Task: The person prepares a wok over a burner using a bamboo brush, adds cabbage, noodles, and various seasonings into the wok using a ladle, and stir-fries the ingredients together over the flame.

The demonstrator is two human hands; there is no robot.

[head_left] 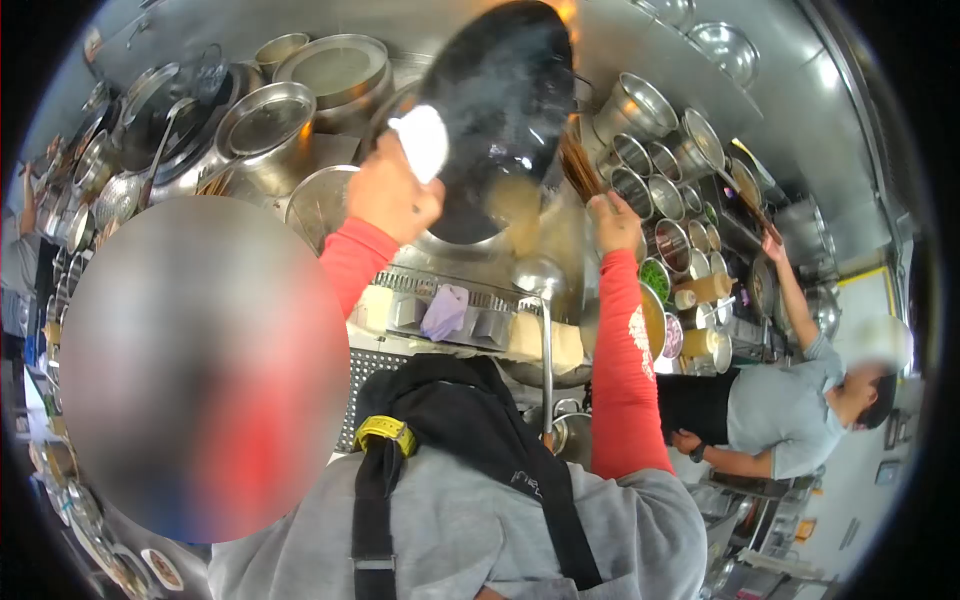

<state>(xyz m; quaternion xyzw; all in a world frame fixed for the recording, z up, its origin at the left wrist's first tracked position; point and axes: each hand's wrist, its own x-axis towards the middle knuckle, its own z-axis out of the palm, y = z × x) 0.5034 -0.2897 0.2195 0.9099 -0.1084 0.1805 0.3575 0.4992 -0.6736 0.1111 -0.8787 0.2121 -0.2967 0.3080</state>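
Observation:
A large black wok is tipped up steeply over the stove, and brownish liquid runs near its lower edge. My left hand is closed around a white cloth at the wok's left side. To the right of the wok, my right hand grips a bundle of thin brown sticks, a bamboo brush, pointing up and left. Below the wok rests a metal ladle with its long handle toward me.
Metal pots and strainers stand at the left. Several metal containers and sauce bottles fill the right side. A co-worker stands at the far right, one arm stretched toward a pan. A purple cloth lies on the front ledge.

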